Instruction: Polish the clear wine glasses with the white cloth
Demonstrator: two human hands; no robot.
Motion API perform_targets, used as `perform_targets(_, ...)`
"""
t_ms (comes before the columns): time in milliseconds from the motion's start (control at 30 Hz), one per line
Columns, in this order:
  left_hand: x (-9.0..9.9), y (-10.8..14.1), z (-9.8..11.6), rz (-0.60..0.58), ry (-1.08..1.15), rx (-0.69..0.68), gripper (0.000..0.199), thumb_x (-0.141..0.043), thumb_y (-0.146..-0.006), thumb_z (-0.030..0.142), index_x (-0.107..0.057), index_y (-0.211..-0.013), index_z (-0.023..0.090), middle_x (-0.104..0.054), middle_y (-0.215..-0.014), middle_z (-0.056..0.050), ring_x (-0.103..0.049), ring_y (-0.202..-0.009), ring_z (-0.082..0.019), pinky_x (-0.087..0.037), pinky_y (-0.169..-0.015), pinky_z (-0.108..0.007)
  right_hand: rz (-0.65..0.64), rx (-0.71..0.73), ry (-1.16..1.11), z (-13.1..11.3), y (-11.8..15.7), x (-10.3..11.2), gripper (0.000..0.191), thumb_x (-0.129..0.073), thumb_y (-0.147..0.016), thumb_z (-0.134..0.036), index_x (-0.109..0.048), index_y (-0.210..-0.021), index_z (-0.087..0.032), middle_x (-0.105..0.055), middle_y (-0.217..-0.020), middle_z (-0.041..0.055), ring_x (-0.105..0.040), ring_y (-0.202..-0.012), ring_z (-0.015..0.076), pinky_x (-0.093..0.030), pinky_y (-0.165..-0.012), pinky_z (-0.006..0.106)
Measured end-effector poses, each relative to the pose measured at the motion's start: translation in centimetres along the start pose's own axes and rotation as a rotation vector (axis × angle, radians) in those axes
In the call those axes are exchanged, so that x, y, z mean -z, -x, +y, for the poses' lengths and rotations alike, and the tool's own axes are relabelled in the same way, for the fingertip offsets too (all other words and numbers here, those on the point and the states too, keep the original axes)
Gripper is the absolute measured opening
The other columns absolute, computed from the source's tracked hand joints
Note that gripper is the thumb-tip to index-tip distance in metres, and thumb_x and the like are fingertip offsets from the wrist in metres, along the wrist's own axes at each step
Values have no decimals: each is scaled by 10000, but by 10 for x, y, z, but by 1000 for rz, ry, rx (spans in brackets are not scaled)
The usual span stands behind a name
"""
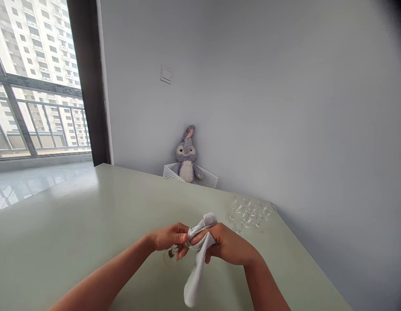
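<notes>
Just above the table, my left hand (172,238) is closed around a stemmed wine glass (172,252), tipped on its side with its foot toward the left. My right hand (228,242) grips a white cloth (197,276) and presses it into and around the bowl. Part of the cloth bunches up beyond the rim, and a long tail of it hangs down in front. The fingers and cloth cover most of the bowl.
Several clear stemmed glasses (250,214) stand grouped near the table's right back edge. Behind the pale green table (90,229), a plush rabbit (186,162) sits in a white perforated basket (209,178) by the wall. A large window is at the left.
</notes>
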State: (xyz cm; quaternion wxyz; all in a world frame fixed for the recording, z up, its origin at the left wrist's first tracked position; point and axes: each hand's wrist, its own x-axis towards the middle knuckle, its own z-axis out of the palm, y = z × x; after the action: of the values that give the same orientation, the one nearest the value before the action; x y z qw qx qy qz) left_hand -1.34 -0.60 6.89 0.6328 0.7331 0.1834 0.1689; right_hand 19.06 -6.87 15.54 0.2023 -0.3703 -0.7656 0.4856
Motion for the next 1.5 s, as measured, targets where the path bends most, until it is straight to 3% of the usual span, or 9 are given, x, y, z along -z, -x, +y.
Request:
perform_targets(167,-15,-10,15,731,-757,-188,432,-425,-808,512,-545,-1090,208,-631,-825,-65,-557,-778,-191,-409,-744,-325,339,-19,-78,6,-6,-3,359,-448,-702,-103,-648,-977,-218,-635,-688,-17,-605,-602,136,-447,-562,244)
perform_targets(233,-17,-11,24,830,-942,-235,407,-481,-793,463,-543,-1107,212,-627,-801,-58,-547,-763,-197,-389,-771,-348,379,-22,-131,7,-8,-5,382,-451,-722,-120,-612,-1054,-216,-629,-678,-14,-612,-589,140,-442,-554,249)
perform_targets(333,-17,-6,37,704,-849,-200,320,-501,-784,473,-607,-916,201,-576,-631,-12,-506,-608,-147,-385,-638,-277,295,-16,-105,0,-3,-2,359,-511,-727,-158,-610,-1065,-231,-637,-758,-6,-609,-590,143,-469,-592,280)
perform_targets(567,-30,5,44,-132,262,17,568,-435,-724,660,-566,-646,113,-418,-410,29,-341,-348,-67,-272,-374,-214,62,200,179,-41,35,9,215,-511,-804,-206,-700,-884,-273,-676,-893,3,-604,-867,195,-456,-797,318)
perform_targets(700,-41,2,34,-272,536,44,623,-467,-695,661,-623,-760,62,-379,-357,40,-325,-307,-77,-282,-362,-229,109,209,291,-39,50,16,276,-441,-855,-188,-685,-950,-277,-672,-972,11,-605,-916,185,-448,-840,315)
perform_targets(933,-30,-4,43,254,170,41,504,-405,-814,538,-589,-934,85,-426,-441,49,-337,-386,-58,-257,-439,-200,489,309,457,-14,76,44,266,-466,-860,-221,-631,-1054,-295,-589,-1175,31,-527,-1094,220,-430,-903,372)
perform_targets(1100,-34,-8,42,485,-276,112,304,-420,-811,415,-520,-703,148,-429,-482,56,-345,-428,-66,-249,-448,-196,362,275,818,-37,49,3,434,-572,-778,-418,-537,-1186,-274,-537,-1240,47,-435,-1166,271,-382,-933,400)
perform_targets(1233,-48,-2,46,584,-799,100,152,-412,-720,140,-501,-601,164,-454,-498,42,-348,-450,-76,-195,-454,-210,560,246,916,-29,7,-24,265,-473,-849,-321,-620,-1060,-255,-665,-939,56,-550,-929,235,-389,-857,394)
perform_targets(1500,-54,9,58,616,-1154,-50,242,-478,-814,372,-557,-982,217,-607,-620,11,-532,-556,-148,-259,-517,-240,611,59,-36,-6,0,1,337,-436,-838,-410,-671,-913,-180,-659,-823,46,-577,-709,175,-418,-590,259)
